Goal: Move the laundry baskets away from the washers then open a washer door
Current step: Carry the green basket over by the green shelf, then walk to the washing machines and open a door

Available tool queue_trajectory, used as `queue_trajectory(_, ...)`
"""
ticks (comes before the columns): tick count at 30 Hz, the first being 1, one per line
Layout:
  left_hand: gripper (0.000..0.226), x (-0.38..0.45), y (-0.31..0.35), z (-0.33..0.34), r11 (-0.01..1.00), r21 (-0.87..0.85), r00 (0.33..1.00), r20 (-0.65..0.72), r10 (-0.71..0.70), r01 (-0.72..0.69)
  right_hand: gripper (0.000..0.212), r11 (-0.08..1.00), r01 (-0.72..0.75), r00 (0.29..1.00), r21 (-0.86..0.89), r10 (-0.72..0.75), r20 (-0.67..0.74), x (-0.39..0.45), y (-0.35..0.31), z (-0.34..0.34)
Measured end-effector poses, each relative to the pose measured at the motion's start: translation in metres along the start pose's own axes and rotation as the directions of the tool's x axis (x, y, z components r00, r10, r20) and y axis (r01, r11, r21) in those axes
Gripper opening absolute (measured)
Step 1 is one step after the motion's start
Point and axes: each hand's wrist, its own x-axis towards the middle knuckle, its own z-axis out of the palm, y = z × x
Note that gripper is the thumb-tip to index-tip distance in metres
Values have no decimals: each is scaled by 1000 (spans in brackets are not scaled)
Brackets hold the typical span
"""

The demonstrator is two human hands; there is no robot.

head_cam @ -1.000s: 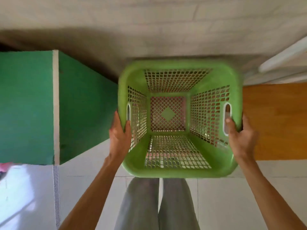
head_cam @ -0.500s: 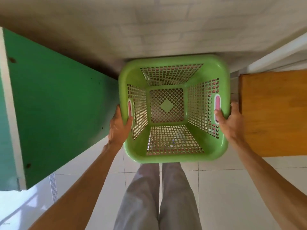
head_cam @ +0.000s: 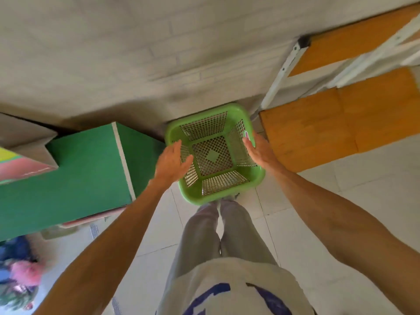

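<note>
An empty green laundry basket (head_cam: 227, 196) with mesh walls stands on the white tiled floor against the pale wall, just beyond my feet. My left hand (head_cam: 171, 162) hovers over its left rim with fingers spread, holding nothing. Over the right rim, beside the pink handle slot, my right hand (head_cam: 259, 148) is flat and open too. Neither hand grips the basket. No washer shows in this view.
A green cabinet (head_cam: 75, 176) stands close on the basket's left. An orange wooden table (head_cam: 318, 130) with a white metal frame (head_cam: 281, 73) is close on the right. A heap of coloured laundry (head_cam: 18, 273) lies at the lower left.
Both hands held the basket by its sides before; now it sits low on the floor by the wall and both hands have let go and lifted off. The view has risen.
</note>
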Motion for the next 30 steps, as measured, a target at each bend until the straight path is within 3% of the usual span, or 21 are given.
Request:
queue_trajectory(3, 71, -13, 33, -43, 974, 171, 988, 16, 151, -151, 77, 998, -57, 998, 19, 58, -31, -42, -13, -32)
queue_trajectory(6, 72, -9, 60, -78, 921, 293, 966, 51, 252, -256, 79, 992, -125, 987, 23, 126, -102, -76, -6, -64)
queue_trajectory(14, 81, 8, 208, -111, 706, 501, 854, 155, 496, -501, 72, 948, -297, 893, 113, 317, -320, -177, 95, -164)
queue_trajectory(19, 75, -18, 340, -88, 555, 549, 744, 203, 637, -625, 77, 896, -423, 807, 135, 441, -394, -253, 183, -226)
queue_trajectory(24, 86, -55, 478, -40, 477, 521, 648, 210, 732, -708, 81, 877, -453, 736, 156, 468, -489, -324, 275, -296)
queue_trajectory(30, 76, -117, 638, 45, 348, 540, 526, 215, 823, -766, 78, 856, -473, 638, 209, 496, -589, -398, 389, -384)
